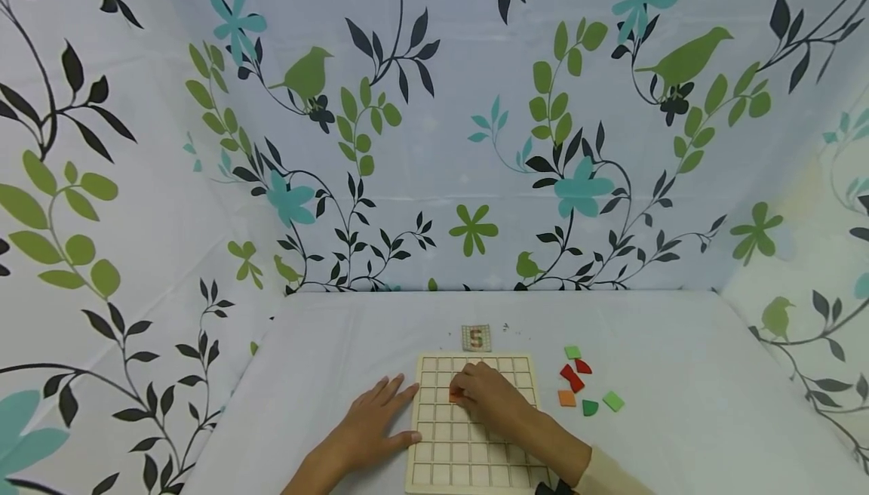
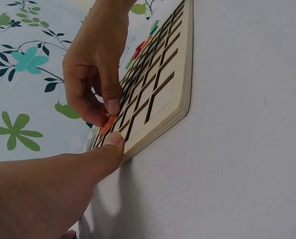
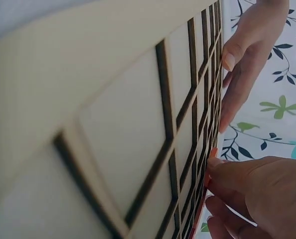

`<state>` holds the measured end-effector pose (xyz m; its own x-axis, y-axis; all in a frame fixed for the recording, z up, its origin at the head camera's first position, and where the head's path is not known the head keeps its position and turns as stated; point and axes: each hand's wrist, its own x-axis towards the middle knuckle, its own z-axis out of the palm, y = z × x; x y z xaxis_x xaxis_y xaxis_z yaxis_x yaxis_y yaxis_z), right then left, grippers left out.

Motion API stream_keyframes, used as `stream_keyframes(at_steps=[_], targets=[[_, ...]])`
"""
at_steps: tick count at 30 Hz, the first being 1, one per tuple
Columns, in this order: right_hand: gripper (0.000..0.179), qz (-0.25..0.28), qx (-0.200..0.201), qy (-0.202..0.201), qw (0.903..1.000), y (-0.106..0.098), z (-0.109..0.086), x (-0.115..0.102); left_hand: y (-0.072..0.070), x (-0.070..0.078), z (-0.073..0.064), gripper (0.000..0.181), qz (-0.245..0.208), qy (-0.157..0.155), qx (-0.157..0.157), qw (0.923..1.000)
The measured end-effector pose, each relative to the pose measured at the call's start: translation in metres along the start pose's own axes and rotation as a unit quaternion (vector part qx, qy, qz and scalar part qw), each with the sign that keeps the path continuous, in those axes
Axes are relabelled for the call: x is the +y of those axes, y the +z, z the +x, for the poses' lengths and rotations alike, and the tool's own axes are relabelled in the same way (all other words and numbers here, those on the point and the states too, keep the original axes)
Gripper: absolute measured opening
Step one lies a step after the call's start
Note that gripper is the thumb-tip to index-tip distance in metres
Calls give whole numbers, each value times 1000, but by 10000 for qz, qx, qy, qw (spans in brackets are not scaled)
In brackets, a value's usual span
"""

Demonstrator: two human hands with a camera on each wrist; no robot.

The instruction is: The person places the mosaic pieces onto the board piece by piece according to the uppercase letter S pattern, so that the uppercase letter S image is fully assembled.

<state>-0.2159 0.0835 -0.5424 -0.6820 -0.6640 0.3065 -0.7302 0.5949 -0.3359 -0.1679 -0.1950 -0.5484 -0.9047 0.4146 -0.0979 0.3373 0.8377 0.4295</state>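
A pale wooden board (image 1: 441,453) with a raised grid of square cells lies on the white cloth. Over its upper middle, my right hand (image 1: 492,402) pinches a small orange tile (image 2: 107,125) between thumb and fingers, right at the grid. The head view shows only a corner of that tile, as the hand covers the rest. My left hand (image 1: 363,428) lies along the board's left edge with fingers spread; its thumb and fingertips touch the rim. In the right wrist view, a red edge (image 3: 199,211) shows on the board below the right thumb.
Right of the board lie loose pieces: red ones (image 1: 572,378), an orange square (image 1: 566,398), a dark green quarter-round (image 1: 590,407) and light green squares (image 1: 613,401). Behind the board lies a small pattern card (image 1: 476,338) marked with an S-like or 5-like figure. Patterned curtains (image 1: 434,140) surround the table.
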Motion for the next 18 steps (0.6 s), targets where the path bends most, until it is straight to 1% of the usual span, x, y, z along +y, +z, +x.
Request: stream_keyframes(at_steps=[3, 6, 11, 18], targets=[[7, -142, 90, -41, 9999, -1, 1, -1, -1, -1, -1, 86, -7, 0, 10, 10000], [7, -233, 133, 14, 9996, -3, -1, 0, 0, -1, -1, 86, -15, 6, 3, 10000], [10, -324, 126, -22, 9994, -4, -2, 0, -1, 0, -1, 85, 13, -11, 25, 10000], [6, -368, 136, 46, 9992, -7, -5, -1, -1, 3, -2, 85, -46, 45, 38, 10000]])
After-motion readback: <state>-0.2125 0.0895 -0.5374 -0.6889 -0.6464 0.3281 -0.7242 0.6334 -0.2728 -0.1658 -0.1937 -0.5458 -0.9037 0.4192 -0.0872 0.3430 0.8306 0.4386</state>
